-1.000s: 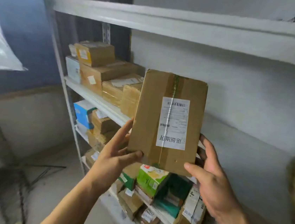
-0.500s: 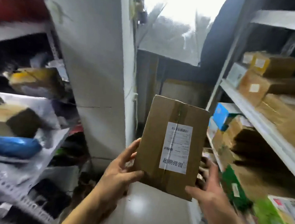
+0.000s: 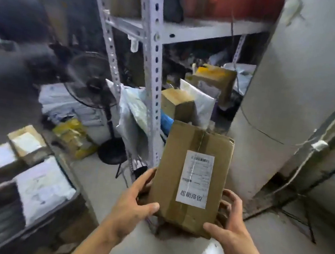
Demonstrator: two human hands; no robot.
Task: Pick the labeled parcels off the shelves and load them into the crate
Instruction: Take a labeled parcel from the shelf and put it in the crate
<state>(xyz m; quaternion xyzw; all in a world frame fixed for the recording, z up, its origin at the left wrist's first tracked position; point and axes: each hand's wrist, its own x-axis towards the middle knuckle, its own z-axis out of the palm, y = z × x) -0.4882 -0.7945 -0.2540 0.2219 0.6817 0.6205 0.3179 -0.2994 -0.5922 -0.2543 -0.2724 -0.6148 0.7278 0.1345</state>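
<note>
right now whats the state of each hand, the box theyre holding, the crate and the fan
left hand: grips the box's left edge
right hand: grips the box's lower right corner
brown cardboard box: taped shut, white label facing up, held clear of the floor
dark plastic crate: holds several parcels
black pedestal fan: upright

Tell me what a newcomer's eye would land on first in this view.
First the box, held up at centre by the left hand and right hand, its white label facing the camera. Next the crate at lower left, already holding parcels. Behind stand a grey shelf stuffed with packages and a black fan.
</note>
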